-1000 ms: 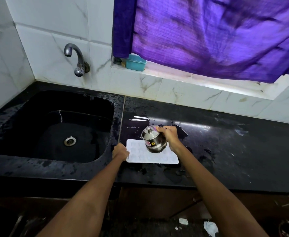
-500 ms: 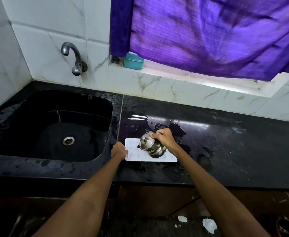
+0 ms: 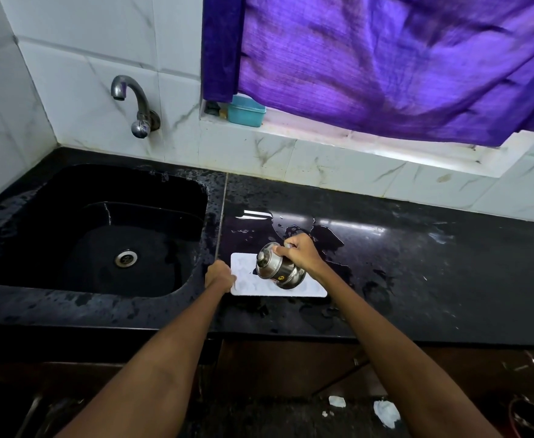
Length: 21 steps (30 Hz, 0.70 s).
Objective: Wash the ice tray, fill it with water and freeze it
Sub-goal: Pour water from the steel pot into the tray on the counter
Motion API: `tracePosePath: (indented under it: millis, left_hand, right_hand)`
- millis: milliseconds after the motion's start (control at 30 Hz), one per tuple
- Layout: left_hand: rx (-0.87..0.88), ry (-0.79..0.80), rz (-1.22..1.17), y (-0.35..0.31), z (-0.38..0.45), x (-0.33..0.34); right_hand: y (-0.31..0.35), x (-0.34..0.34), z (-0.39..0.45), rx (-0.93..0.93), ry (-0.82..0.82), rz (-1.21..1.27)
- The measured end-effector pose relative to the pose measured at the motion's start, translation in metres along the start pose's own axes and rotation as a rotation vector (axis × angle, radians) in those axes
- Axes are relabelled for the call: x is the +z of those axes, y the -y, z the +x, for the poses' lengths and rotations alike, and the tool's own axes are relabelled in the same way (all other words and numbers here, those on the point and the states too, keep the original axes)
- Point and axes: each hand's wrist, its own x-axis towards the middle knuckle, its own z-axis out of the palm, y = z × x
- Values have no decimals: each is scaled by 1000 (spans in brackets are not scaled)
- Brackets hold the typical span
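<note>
Head view: a flat white rectangular ice tray (image 3: 278,287) lies on the wet, glossy black counter (image 3: 417,279), just right of the black sink (image 3: 95,229). Left hand (image 3: 219,275) grips the tray's left end with curled fingers. Right hand (image 3: 300,251) clasps a rounded, shiny steel pot (image 3: 278,267), tilted above the tray's middle.

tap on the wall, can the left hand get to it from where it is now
Probably yes. The left hand grips only the ice tray edge; the sink between it and the tap is open.
</note>
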Motion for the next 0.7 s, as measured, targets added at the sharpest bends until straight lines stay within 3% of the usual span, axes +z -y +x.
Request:
tracePosePath:
  millis: [467, 700]
  left_hand:
    - [4, -1, 25, 0, 0, 3]
    - [12, -7, 39, 0, 0, 2]
  right_hand:
    - [-5, -1, -1, -40, -9, 8]
    - [-13, -7, -3, 47, -59, 192]
